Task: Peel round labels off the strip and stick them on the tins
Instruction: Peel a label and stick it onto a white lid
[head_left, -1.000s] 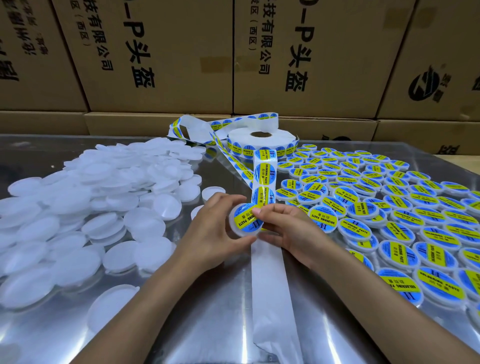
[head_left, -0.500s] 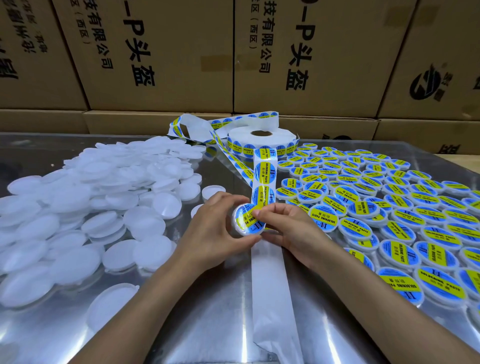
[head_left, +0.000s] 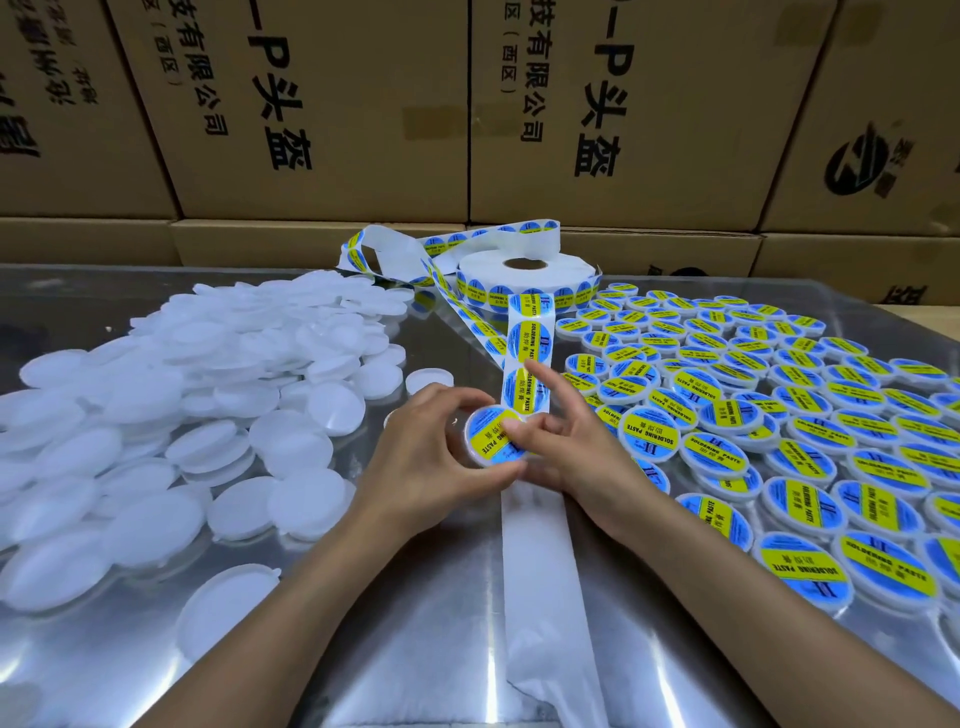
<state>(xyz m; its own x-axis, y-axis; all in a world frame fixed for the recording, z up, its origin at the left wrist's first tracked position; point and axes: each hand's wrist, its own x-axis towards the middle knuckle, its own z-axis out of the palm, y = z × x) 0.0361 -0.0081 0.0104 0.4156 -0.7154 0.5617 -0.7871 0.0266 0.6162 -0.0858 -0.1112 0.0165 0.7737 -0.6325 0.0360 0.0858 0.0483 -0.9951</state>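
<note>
Stacked brown cardboard cartons (head_left: 322, 114) backed a shiny metal table (head_left: 363, 649). Left hand (head_left: 426, 462) gripped a round white tin (head_left: 493, 439) by its rim, tilted, blue-and-yellow label (head_left: 491, 434) on top. Right hand (head_left: 576, 452) pressed its thumb onto that label, forefinger raised over the white label strip (head_left: 527, 353). Plain white tins (head_left: 171, 395) heaped left; labelled tins (head_left: 779, 415) spread right.

Labelled tin (head_left: 493, 435) overlaps strip (head_left: 529, 340).
</note>
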